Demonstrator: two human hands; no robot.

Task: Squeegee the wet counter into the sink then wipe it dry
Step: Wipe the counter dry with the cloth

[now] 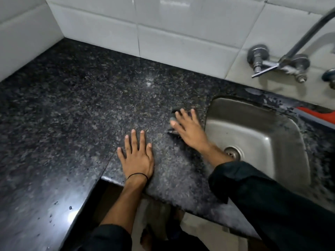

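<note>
The dark speckled granite counter (81, 105) runs from the left wall to a steel sink (262, 127) set into it on the right. My left hand (136, 156) lies flat on the counter near its front edge, fingers spread, holding nothing. My right hand (188, 129) presses down with spread fingers on a small dark cloth (174, 111), just left of the sink's rim. Only the edges of the cloth show beyond the hand. An orange-red squeegee (319, 115) lies on the counter behind the sink, at the right edge of view.
A metal wall tap (282, 64) with a long spout sticks out over the sink from the white tiled wall (163, 24). Water drops (54, 211) sit on the glossy counter section at lower left. The counter's front edge (163, 194) steps inward near my left wrist.
</note>
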